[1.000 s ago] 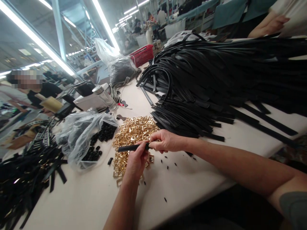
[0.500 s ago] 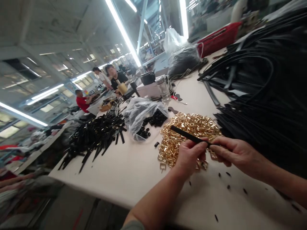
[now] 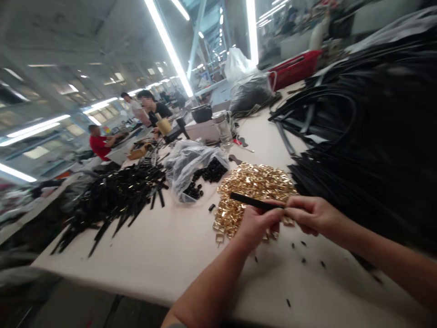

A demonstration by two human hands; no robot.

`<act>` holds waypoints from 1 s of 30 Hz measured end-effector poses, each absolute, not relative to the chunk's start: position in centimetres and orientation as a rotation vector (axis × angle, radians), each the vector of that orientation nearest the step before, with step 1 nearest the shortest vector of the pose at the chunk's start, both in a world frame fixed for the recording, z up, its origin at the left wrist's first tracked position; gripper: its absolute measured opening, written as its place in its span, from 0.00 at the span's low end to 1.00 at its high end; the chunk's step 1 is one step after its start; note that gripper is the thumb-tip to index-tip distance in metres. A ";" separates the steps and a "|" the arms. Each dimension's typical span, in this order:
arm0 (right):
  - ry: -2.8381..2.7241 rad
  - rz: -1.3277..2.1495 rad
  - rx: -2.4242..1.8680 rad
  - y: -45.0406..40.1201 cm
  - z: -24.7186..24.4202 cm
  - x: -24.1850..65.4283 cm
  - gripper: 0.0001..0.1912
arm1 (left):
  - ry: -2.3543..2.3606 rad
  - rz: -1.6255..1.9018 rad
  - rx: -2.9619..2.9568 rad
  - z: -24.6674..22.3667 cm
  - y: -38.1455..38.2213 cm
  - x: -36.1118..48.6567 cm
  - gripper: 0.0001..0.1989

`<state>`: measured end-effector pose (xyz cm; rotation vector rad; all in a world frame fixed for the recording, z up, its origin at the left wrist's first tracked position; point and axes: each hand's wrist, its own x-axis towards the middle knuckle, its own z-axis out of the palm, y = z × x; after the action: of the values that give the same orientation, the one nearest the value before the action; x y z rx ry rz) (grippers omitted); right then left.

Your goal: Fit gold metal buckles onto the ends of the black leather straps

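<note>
Left hand (image 3: pixel 262 223) is closed round a flat, narrow black strip (image 3: pixel 249 200), thumb laid along it; right hand (image 3: pixel 312 215) pinches w/ thumb & fingers at the strip's near end, though the fingers hide exactly what's in there, so can't tell if a small part is gripped too. Strip's free end points btwn 9 & 10 o'clock, held above a heap of shiny gold-coloured rectangular frames (image 3: pixel 256 182), which spreads abt 9 to 12 o'clock of the hands on a pale cream table (image 3: pixel 150 259).

At 10 o'clock, past the heap, a crumpled clear plastic bag (image 3: pixel 179 168) w/ small black rounded pieces (image 3: pixel 213 171) at its mouth. Out at 9, a tangled pile of glossy black strips (image 3: pixel 119 191). At 11, a clear jar w/ silver-coloured lid (image 3: pixel 223 130); btwn 11 & 12, a see-through sack of grey stuff (image 3: pixel 252 93), & at 12 a red basket (image 3: pixel 297 68) beside it. From 1 to 3, a big mass of long black straps (image 3: pixel 382 132). Approx 5 o'clock, a few tiny dark bits (image 3: pixel 303 260) lie loose. Far off at 10, a person in a red top (image 3: pixel 100 143)
</note>
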<state>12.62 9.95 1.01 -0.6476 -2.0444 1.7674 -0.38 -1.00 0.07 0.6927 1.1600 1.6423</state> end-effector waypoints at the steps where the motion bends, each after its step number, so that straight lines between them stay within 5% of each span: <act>1: -2.023 1.877 -0.638 9.9 1.2 12.6 0.22 | 1.135 1.620 0.676 0.1 -1.1 -0.4 0.13; 14: -1.714 2.498 -0.376 10.7 0.7 12.9 0.19 | 1.160 1.532 0.590 -0.3 -1.8 -1.3 0.16; 30: -1.845 2.106 -0.616 10.4 2.0 13.1 0.06 | 1.172 1.609 0.501 -0.2 -1.2 -0.1 0.15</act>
<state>13.08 10.40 2.03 -0.6158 -1.8449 2.1064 -0.05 -1.16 -0.16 0.5015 1.1720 1.6092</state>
